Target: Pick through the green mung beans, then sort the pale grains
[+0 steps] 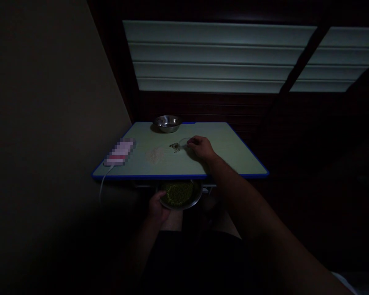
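Just below the table's front edge, my left hand (158,207) grips the rim of a metal bowl (197,200). Small green beans (178,193), which look like mung beans, fill its bottom. Over the tabletop, my right hand (200,146) is closed on a clear, round-edged piece (183,142), too dim to name exactly. Its left side meets a small scatter of dark green beans (174,146) on the table. Left of these lies a flat pile of pale grains (155,155), perhaps rice.
A second metal bowl (167,124) stands at the back of the pale, blue-edged table (230,157). At the left edge lies a blurred-out flat device (119,152) with a white cable (102,184) hanging down. Behind are dark slatted panels (215,57); a wall (49,102) is at left.
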Demonstrator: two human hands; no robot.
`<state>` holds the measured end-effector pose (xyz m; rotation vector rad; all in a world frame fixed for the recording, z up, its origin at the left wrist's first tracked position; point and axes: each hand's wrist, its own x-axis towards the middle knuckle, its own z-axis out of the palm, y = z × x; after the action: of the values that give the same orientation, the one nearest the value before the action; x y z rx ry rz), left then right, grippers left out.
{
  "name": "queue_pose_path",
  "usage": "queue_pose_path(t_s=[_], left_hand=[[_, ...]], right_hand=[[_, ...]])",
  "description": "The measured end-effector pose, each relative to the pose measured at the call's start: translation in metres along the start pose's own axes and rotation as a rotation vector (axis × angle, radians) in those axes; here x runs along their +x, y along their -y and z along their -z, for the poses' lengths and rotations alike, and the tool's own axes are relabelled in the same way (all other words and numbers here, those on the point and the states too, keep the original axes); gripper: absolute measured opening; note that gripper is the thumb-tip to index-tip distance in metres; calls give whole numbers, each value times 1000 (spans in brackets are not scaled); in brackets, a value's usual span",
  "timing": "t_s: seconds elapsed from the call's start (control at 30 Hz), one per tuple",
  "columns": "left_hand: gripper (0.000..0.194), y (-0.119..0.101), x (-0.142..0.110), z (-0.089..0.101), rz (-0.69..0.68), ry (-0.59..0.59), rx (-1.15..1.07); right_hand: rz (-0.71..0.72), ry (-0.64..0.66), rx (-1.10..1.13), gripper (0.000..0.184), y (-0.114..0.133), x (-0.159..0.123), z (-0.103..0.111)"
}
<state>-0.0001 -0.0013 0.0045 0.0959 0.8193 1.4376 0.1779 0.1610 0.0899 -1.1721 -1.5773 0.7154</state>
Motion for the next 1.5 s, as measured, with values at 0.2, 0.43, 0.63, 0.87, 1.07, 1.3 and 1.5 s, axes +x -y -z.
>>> queue_pose_path(t_s=[0.2,0.43,0.63,0.87,1.07,1.3,1.5], left_hand=[[37,0,-1,-1,-21,-13,-7],[31,-1,-1,-2,8,-17,0],[35,0,-1,-1,11,-9,-13],[35,-1,-3,-4,9,-33,1],[34,0,-3,-3,0,-18,0],[35,0,-2,-1,6,2,-10],[34,1,-1,-1,-11,-4,2]], right_hand=[[34,9,-52,12,1,-1,2],[-6,21,-13,11,-1,1,1],[-6,2,-17,10,2,0,1],[-53,6,27,6,3,-1,0],[-7,19,18,12,0,0,1],[-34,38,22,13,-1,0,1],[-59,28,50,11,2,-1,1]])
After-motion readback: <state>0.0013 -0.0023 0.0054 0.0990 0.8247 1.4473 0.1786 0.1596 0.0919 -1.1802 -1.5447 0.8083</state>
